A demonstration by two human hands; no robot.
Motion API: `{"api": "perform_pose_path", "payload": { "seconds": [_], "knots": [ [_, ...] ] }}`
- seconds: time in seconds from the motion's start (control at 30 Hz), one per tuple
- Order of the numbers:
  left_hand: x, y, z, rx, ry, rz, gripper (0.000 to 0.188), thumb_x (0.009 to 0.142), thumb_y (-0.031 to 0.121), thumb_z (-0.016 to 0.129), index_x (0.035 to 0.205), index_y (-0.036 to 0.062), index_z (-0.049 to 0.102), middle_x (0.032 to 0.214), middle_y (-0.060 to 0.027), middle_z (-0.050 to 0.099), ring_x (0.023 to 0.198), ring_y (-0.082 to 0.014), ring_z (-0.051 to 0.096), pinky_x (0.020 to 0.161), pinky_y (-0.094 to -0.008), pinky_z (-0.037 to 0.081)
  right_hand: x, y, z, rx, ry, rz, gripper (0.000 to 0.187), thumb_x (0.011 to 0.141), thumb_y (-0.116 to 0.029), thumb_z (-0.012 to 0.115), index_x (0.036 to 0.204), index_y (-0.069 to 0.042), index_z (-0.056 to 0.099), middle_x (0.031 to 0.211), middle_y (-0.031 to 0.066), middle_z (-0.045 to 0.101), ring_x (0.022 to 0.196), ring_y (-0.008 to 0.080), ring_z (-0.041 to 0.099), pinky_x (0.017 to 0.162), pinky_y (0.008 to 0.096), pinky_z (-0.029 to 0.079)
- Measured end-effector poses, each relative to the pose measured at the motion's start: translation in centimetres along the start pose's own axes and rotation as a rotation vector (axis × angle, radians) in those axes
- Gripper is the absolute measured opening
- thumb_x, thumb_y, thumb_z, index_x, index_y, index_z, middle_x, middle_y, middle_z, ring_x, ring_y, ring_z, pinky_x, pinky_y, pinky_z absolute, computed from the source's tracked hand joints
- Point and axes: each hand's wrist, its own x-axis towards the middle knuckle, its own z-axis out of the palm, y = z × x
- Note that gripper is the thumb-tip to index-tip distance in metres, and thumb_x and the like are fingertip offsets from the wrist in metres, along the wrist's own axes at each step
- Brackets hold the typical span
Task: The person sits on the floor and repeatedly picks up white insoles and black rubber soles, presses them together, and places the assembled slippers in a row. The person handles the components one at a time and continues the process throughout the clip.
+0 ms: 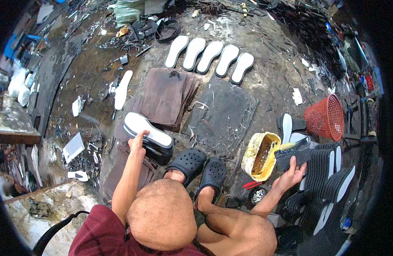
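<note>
Left of my feet, my left hand (138,144) grips the near edge of a white-topped shoe sole (150,129), its fingertips on the white face. This sole lies on top of a stack of dark soles (157,154). Out to the right, my right hand (291,176) is closed on a dark rectangular slab (293,157), held tilted. A yellowish patch (287,146) shows at the slab's upper left edge; I cannot tell what it is. Close beside the slab stands a yellow-crusted tub (260,149) with brownish liquid inside.
Several white-topped soles (209,57) lie in a row at the far side. Nearer are brown sheets (164,96) and a dark mat (222,115). At right stand a red basket (326,117) and stacked grey soles (320,175). Red-handled pliers (252,185) lie by the tub.
</note>
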Motion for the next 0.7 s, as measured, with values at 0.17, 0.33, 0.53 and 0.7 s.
{"api": "perform_pose_path", "payload": {
  "seconds": [0.17, 0.33, 0.53, 0.7],
  "knots": [
    [1.3, -1.3, 1.5, 0.057, 0.269, 0.125, 0.097, 0.058, 0.007, 0.090, 0.143, -0.0011, 0.043, 0.136, -0.0170, 0.054, 0.119, -0.0326, 0.059, 0.093, -0.0548, 0.054, -0.5, -0.8, 1.0, -0.023, 0.033, 0.012, 0.045, 0.097, -0.003, 0.065, 0.140, 0.004, 0.051, 0.127, 0.0155, 0.066, 0.110, 0.0230, 0.063, 0.098, 0.0368, 0.051],
    [-4.1, -1.1, 4.0, 0.183, 0.334, 0.037, 0.124, 0.052, 0.029, 0.093, 0.156, 0.0145, 0.028, 0.151, -0.0224, 0.037, 0.135, -0.0391, 0.044, 0.111, -0.0527, 0.042, -0.3, -0.6, -0.9, -0.043, 0.079, -0.022, 0.045, 0.097, -0.002, 0.065, 0.140, 0.004, 0.052, 0.128, 0.0155, 0.066, 0.111, 0.0227, 0.063, 0.099, 0.0367, 0.051],
    [-5.8, -1.6, 3.7, 0.163, 0.429, 0.171, 0.125, 0.055, 0.030, 0.096, 0.155, 0.0139, 0.024, 0.147, -0.0220, 0.039, 0.132, -0.0377, 0.047, 0.112, -0.0498, 0.042, -0.3, 0.0, -2.0, -0.034, 0.078, 0.014, 0.044, 0.097, 0.000, 0.065, 0.139, 0.001, 0.054, 0.131, 0.0121, 0.064, 0.113, 0.0203, 0.061, 0.100, 0.0355, 0.049],
    [-5.2, -1.8, 3.5, -0.053, 0.390, 0.283, 0.120, 0.057, 0.016, 0.095, 0.152, 0.0084, 0.022, 0.144, -0.0179, 0.043, 0.123, -0.0308, 0.052, 0.107, -0.0456, 0.045, -0.6, 0.2, -1.3, -0.020, 0.065, 0.014, 0.044, 0.096, 0.000, 0.066, 0.139, 0.003, 0.053, 0.124, 0.0123, 0.067, 0.108, 0.0198, 0.062, 0.098, 0.0350, 0.048]
  ]
}}
